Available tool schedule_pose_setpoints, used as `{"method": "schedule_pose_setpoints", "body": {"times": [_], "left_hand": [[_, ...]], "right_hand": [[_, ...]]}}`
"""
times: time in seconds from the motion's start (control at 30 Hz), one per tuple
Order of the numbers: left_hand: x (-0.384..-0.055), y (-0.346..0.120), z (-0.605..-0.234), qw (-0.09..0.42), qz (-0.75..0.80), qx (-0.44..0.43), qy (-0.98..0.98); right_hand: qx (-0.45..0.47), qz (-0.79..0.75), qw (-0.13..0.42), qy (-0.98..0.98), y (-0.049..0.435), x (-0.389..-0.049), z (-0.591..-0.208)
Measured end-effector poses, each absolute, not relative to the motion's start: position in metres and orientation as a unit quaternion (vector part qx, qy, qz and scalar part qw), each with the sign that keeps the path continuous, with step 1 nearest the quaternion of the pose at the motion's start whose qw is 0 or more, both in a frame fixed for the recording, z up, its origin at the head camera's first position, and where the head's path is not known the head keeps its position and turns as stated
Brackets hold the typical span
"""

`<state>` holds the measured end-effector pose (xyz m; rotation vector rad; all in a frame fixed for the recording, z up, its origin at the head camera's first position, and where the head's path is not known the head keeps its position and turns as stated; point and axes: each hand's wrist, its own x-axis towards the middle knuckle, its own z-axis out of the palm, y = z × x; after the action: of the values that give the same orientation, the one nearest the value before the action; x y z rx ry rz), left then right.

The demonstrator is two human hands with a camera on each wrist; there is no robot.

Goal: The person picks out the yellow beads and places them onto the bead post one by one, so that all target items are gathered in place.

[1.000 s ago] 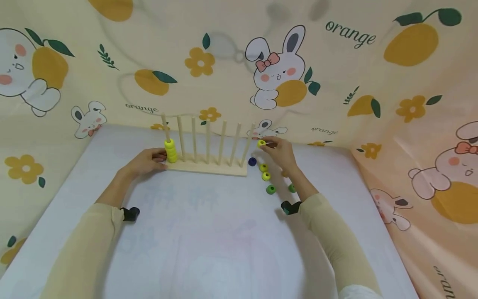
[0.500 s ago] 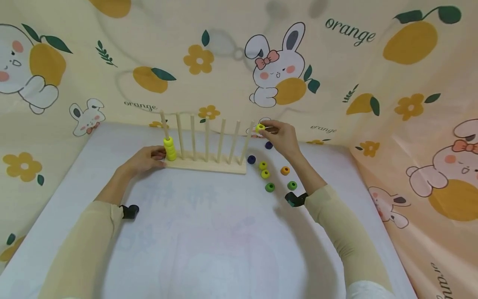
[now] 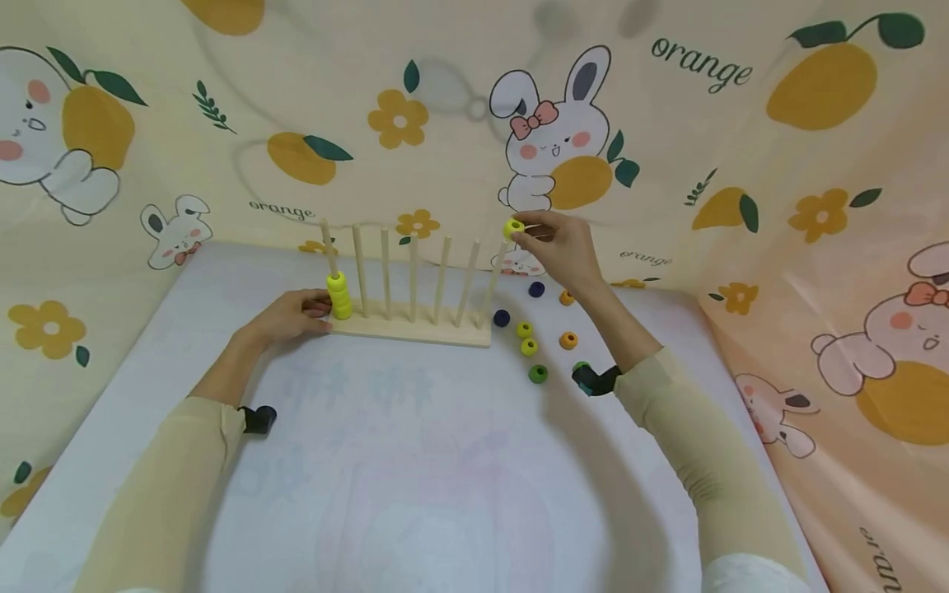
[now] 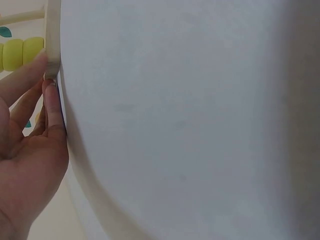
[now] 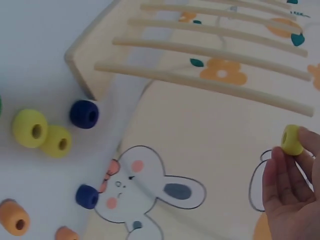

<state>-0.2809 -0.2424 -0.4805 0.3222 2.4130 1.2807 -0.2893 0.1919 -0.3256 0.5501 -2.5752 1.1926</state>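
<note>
My right hand [image 3: 567, 247] pinches a yellow bead [image 3: 513, 228] between thumb and fingertips, near the top of the rightmost peg. In the right wrist view that bead [image 5: 291, 140] is just beside the peg's tip, apart from it, its hole partly visible. The wooden peg rack [image 3: 415, 330] has several upright pegs. Several yellow beads [image 3: 338, 296] are stacked on its leftmost peg. My left hand [image 3: 287, 319] holds the left end of the rack's base; in the left wrist view the thumb and a finger are at the base's end [image 4: 53, 40].
Loose beads lie right of the rack: two dark blue beads [image 3: 502, 319], two yellow beads [image 3: 528, 347], orange beads [image 3: 568, 340] and green beads [image 3: 538, 374]. One green bead is partly hidden by the right wrist camera [image 3: 596, 380]. A printed cloth [image 3: 445, 165] rises behind the white table [image 3: 415, 461].
My right hand has lifted the yellow bead from beside the rack's right end up to the rightmost peg's tip. The left hand stays at the base.
</note>
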Motion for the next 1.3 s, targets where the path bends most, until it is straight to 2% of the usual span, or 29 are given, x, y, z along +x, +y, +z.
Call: {"method": "schedule_pose_setpoints", "body": {"times": [0.5,1.3], "left_hand": [[-0.28,-0.24,-0.478,0.196,0.461,0.108,0.859],[-0.276,-0.24,-0.475,0.19,0.468,0.107,0.856]], "right_hand": [[0.222,0.445,0.095,-0.863,0.145,-0.296,-0.298],[0.284,0.446,0.027,-0.849,0.06,-0.306,-0.288]]}}
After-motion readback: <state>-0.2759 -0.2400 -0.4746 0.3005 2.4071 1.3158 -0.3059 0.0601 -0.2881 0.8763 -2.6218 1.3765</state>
